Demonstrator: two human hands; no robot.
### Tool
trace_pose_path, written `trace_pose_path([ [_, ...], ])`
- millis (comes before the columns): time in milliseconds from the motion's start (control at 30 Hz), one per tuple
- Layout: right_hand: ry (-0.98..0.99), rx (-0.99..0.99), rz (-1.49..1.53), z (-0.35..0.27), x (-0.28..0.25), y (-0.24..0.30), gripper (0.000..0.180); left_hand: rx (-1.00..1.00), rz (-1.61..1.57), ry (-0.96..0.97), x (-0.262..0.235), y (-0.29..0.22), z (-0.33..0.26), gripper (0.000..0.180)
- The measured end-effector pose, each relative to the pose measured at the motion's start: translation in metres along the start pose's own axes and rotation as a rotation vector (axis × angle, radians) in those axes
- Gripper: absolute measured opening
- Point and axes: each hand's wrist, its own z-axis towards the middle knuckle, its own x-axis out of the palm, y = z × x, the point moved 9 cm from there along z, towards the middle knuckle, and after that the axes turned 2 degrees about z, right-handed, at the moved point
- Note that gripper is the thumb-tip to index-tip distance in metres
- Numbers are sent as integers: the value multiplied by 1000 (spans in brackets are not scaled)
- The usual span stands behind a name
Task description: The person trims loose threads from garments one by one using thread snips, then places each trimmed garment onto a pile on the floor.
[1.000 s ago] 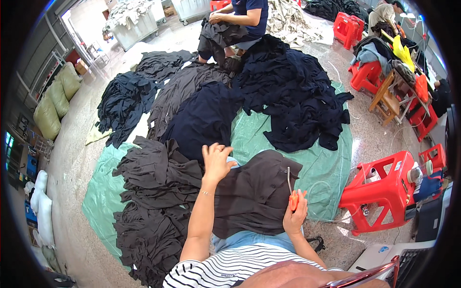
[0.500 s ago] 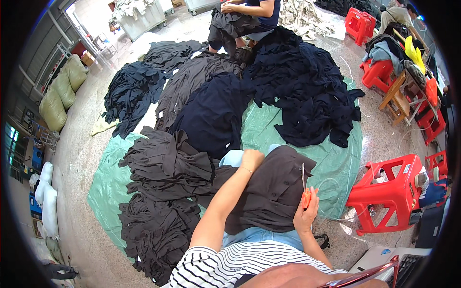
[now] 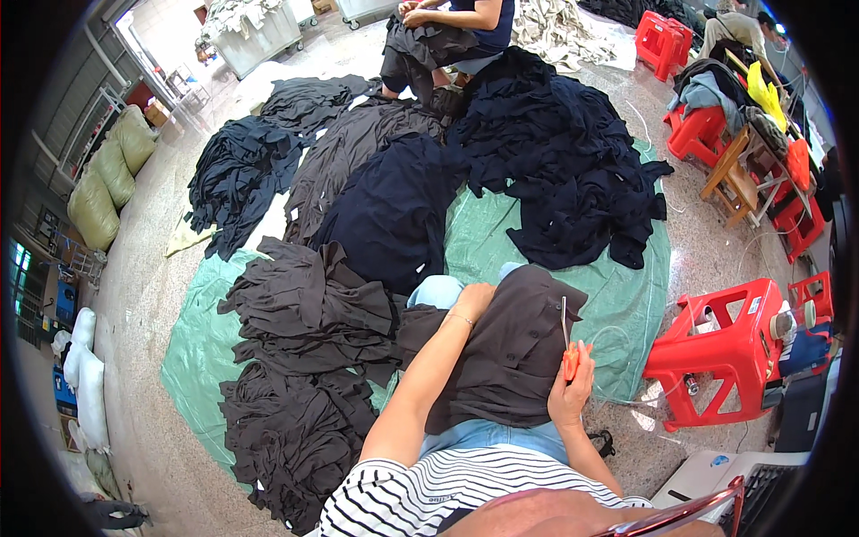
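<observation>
Across my lap lies a dark brown-grey buttoned shirt [image 3: 501,362], over light blue trousers [image 3: 436,292]. My left hand [image 3: 474,302] is closed at the shirt's far edge, between my knees, with cloth in its fingers. In my right hand [image 3: 571,389] is a pair of scissors [image 3: 568,351] with orange handles; the fingers wrap the handles and the thin metal blades point away from me, alongside the shirt's right edge. How far apart the blades are cannot be made out.
Dark brown garment piles [image 3: 304,300] lie close on my left, navy piles [image 3: 573,161] ahead, on a green sheet [image 3: 640,331]. A red stool [image 3: 720,358] stands at my right. Across the piles, another person [image 3: 474,31] sits handling dark cloth.
My left hand has shifted slightly to the right along the shirt's far edge, baring more of the left knee. The scissors stay in my right hand, and the view has tilted slightly.
</observation>
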Motion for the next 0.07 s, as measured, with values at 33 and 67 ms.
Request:
trace_pose_path([
  [33, 0, 9, 5, -2, 0, -3, 48, -13, -10, 1, -1, 0, 0, 24],
  [67, 0, 14, 13, -3, 1, -5, 49, -15, -7, -3, -4, 1, 0, 24],
])
